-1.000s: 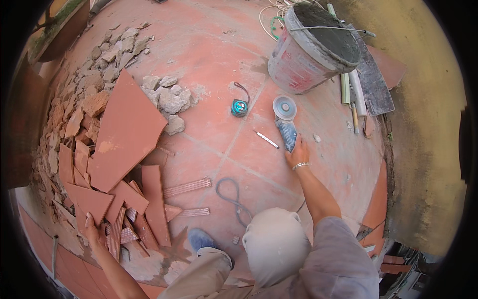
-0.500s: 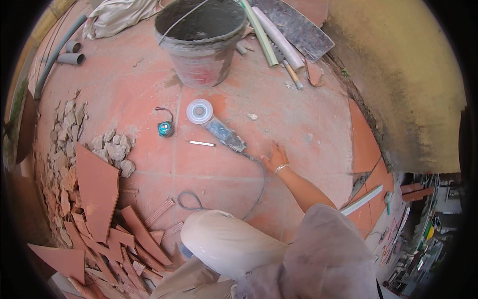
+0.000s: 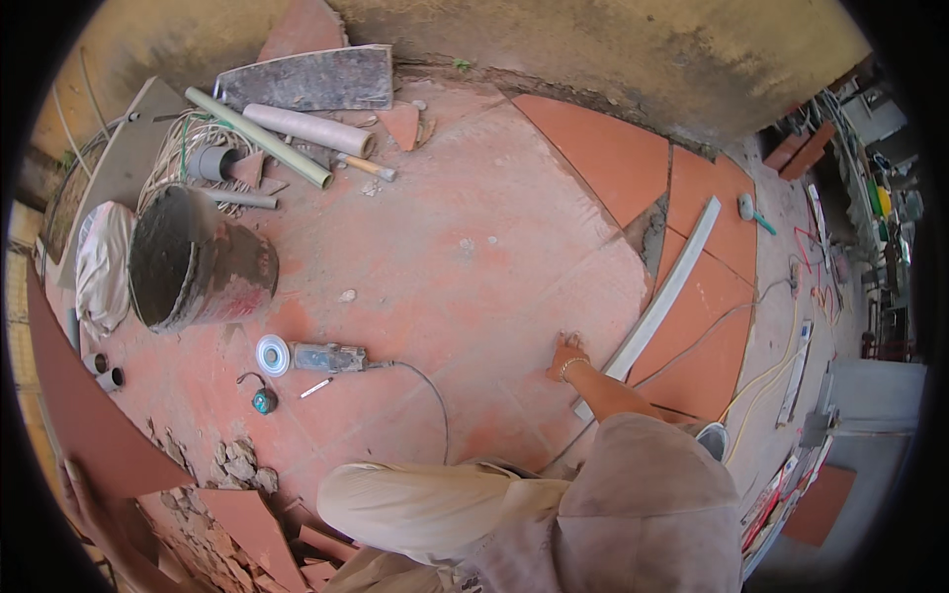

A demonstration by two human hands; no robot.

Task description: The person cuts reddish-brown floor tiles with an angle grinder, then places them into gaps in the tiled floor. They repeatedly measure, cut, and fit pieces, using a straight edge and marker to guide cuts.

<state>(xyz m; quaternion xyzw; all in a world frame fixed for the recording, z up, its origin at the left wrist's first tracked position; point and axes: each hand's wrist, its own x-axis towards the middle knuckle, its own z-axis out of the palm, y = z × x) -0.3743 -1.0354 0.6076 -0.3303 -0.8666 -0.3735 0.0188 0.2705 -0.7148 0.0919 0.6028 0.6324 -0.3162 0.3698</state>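
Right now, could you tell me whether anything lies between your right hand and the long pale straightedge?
Nothing visible does. The right hand rests on the red floor just left of the straightedge, with only bare tile between them. The angle grinder lies on the hand's other side.

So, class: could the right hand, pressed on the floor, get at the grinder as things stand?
Probably yes: the right hand rests flat on bare tiles, and nothing but open floor separates it from the grinder.
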